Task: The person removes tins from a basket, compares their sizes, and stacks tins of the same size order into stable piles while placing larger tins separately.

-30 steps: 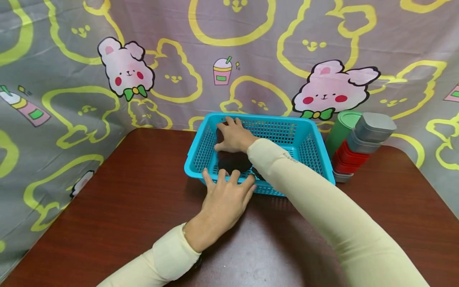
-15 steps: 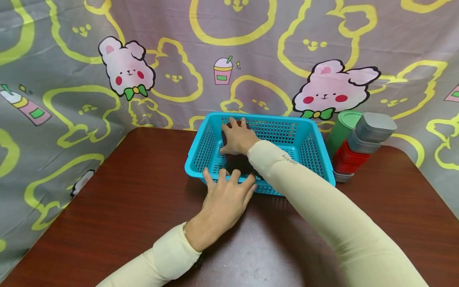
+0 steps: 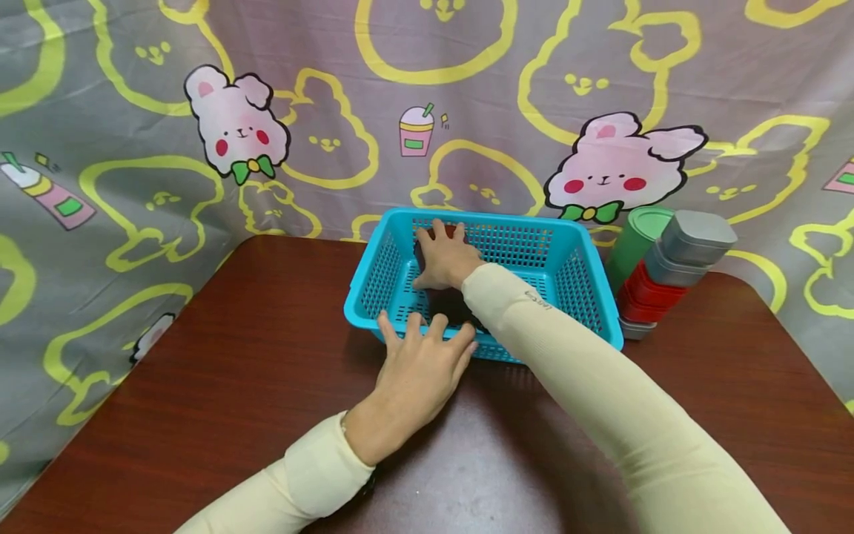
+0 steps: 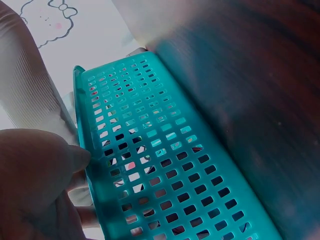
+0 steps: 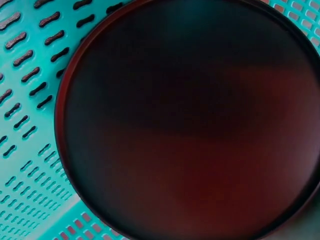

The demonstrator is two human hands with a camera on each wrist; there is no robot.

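Note:
A turquoise plastic basket (image 3: 507, 217) with lattice walls stands towards the back of the table. Inside its left half is a dark brown round container (image 3: 448, 305), held from above by my right hand (image 3: 447, 257) with spread fingers around it. The container (image 5: 190, 120) fills most of the right wrist view as a glossy, rimmed disc against the basket floor. My left hand (image 3: 415, 377) grips the near rim of the basket, fingertips hooked over the edge. In the left wrist view the thumb lies along the rim beside the perforated wall (image 4: 192, 117). My right forearm hides part of the basket's interior.
Right beside the basket stands a green cylinder (image 3: 637, 245). Next to it rises a stack of grey containers (image 3: 697, 237) and red containers (image 3: 657, 293). A patterned curtain (image 3: 320, 44) hangs behind the dark wooden table (image 3: 267, 371).
My right hand has shifted the dark round container a little to the right within the basket, leaving more floor visible at its left. My left hand stays on the near rim.

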